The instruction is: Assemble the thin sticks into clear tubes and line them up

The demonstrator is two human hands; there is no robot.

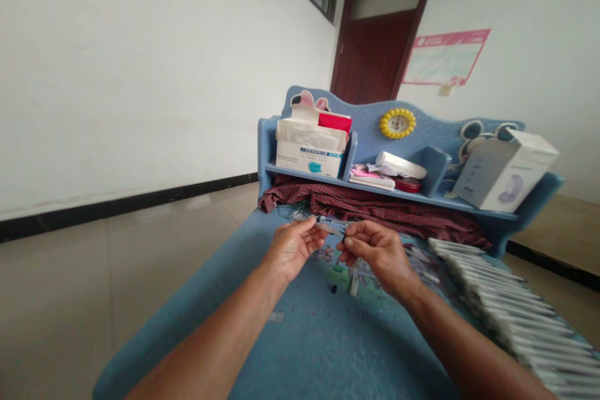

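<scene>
Both my hands meet over the middle of a blue child's desk (pixel 300 337). My left hand (pixel 293 247) pinches one end of a thin grey pen-like stick (pixel 328 227). My right hand (pixel 379 253) pinches its other end, fingers curled. Below the hands a small white tube (pixel 354 284) and a tiny black cap (pixel 333 289) lie on the desk top.
A long row of several grey pens (pixel 506 306) lies along the desk's right side. A red checked cloth (pixel 375 209) is bunched under the shelf. The shelf holds a mask box (pixel 309 150), papers (pixel 372 178) and a white carton (pixel 504 172). Tiled floor lies to the left.
</scene>
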